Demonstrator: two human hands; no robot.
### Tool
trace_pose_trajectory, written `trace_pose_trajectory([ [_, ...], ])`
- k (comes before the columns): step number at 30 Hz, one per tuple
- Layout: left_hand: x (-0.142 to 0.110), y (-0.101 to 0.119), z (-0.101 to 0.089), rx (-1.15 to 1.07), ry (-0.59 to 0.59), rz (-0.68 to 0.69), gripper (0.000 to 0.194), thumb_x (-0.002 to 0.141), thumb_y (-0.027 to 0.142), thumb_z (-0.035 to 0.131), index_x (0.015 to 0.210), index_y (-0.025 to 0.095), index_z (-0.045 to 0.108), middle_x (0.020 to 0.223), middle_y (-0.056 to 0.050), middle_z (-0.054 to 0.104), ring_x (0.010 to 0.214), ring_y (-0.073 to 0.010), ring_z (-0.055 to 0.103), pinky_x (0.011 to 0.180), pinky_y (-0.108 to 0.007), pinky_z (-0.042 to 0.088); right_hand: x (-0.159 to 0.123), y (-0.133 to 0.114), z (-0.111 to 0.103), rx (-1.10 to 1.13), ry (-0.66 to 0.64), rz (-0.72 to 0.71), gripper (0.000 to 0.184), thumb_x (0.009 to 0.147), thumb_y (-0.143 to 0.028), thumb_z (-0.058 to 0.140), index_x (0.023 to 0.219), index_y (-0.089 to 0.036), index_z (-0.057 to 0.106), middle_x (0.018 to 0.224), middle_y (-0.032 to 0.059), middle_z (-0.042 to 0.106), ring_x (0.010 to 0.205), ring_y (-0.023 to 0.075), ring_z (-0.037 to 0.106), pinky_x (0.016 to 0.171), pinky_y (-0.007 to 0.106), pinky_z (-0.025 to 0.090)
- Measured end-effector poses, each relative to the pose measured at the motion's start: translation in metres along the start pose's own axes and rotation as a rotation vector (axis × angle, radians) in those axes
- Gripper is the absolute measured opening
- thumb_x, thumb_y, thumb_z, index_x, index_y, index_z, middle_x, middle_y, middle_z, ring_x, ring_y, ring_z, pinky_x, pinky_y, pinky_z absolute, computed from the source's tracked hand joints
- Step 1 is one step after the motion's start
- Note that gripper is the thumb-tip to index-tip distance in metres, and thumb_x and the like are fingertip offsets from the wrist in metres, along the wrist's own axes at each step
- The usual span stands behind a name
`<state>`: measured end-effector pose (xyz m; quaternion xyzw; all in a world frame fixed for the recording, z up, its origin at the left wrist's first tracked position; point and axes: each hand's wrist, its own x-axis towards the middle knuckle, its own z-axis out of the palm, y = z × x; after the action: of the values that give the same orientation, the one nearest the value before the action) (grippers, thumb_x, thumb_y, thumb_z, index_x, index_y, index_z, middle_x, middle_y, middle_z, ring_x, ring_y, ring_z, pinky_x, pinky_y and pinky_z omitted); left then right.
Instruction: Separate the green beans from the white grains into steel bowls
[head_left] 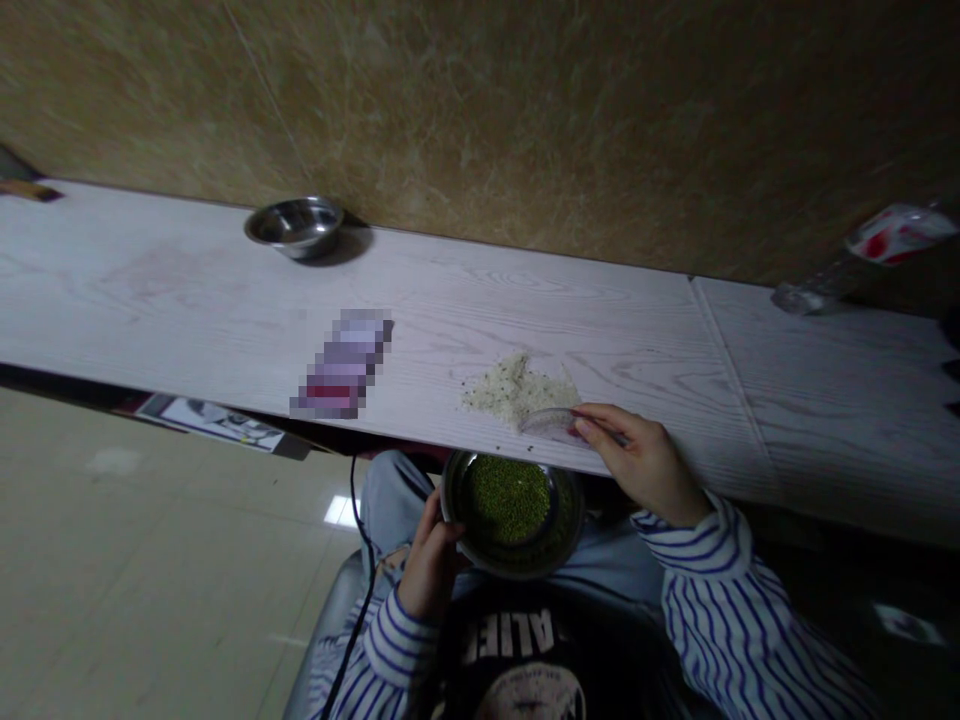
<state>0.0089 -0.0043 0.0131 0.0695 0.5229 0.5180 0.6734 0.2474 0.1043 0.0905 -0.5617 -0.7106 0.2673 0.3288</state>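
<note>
Pixelation hides the face of the phone. The left edge cuts off a wooden object. Some fingers of the left hand disappear beneath the metal bowl; those of the right hand cover one end of the clear plastic piece. Lettering on the bottle is too blurred to read.

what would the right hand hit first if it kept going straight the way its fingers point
Most likely the pale grain pile, met first by the clear plastic piece in the right hand; its height above the tabletop is hard to judge.
</note>
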Motion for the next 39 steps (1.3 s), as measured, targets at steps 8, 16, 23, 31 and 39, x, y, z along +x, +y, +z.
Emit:
trace_pose_trajectory([
  [8,0.0004,-0.0004,-0.0006,0.019,0.013,-0.013,0.062,0.063,0.025,0.065,0.124,0.03,0.058,0.106,-0.004,0.069,0.093,-0.0284,0.064,0.063,-0.033,0.051,-0.0008,0.0007,-0.0033,-0.011,0.011,0.016,0.025,0.092,-0.034,0.057,0.106,-0.021,0.073,0.098,0.0075,0.078,0.087,0.0221,0.074,0.077,0.034,0.06],
  [16,-0.0012,0.0016,0.0018,0.013,0.016,-0.008,0.063,0.064,0.024,0.065,0.126,0.029,0.058,0.106,-0.004,0.069,0.093,-0.0283,0.063,0.064,-0.034,0.051,-0.0019,-0.0015,-0.0049,0.003,-0.016,0.007,0.024,0.091,-0.033,0.059,0.105,-0.021,0.074,0.095,0.0064,0.078,0.086,0.0219,0.075,0.076,0.032,0.06],
  [23,0.0008,-0.0026,0.0005,0.002,0.012,-0.016,0.06,0.063,0.023,0.066,0.122,0.029,0.058,0.106,-0.004,0.068,0.098,-0.0291,0.062,0.067,-0.035,0.052,-0.0052,0.0009,-0.0062,-0.012,-0.038,0.013,0.025,0.091,-0.033,0.058,0.106,-0.021,0.074,0.097,0.0068,0.078,0.088,0.0225,0.075,0.077,0.033,0.06],
  [31,0.0003,0.0001,0.001,0.015,0.004,-0.018,0.061,0.063,0.023,0.065,0.123,0.029,0.057,0.106,-0.004,0.068,0.093,-0.0281,0.062,0.064,-0.034,0.052,-0.0043,-0.0002,-0.0054,0.005,-0.02,0.011,0.024,0.09,-0.033,0.059,0.105,-0.021,0.074,0.095,0.0061,0.079,0.086,0.022,0.075,0.076,0.032,0.06],
  [39,-0.0008,-0.0009,0.0027,0.008,-0.004,-0.007,0.06,0.063,0.023,0.064,0.123,0.03,0.058,0.109,-0.004,0.068,0.1,-0.0295,0.061,0.068,-0.035,0.052,0.002,-0.0064,0.0029,0.01,-0.036,-0.022,0.023,0.091,-0.032,0.058,0.103,-0.022,0.074,0.095,0.0062,0.079,0.087,0.022,0.074,0.077,0.032,0.06],
])
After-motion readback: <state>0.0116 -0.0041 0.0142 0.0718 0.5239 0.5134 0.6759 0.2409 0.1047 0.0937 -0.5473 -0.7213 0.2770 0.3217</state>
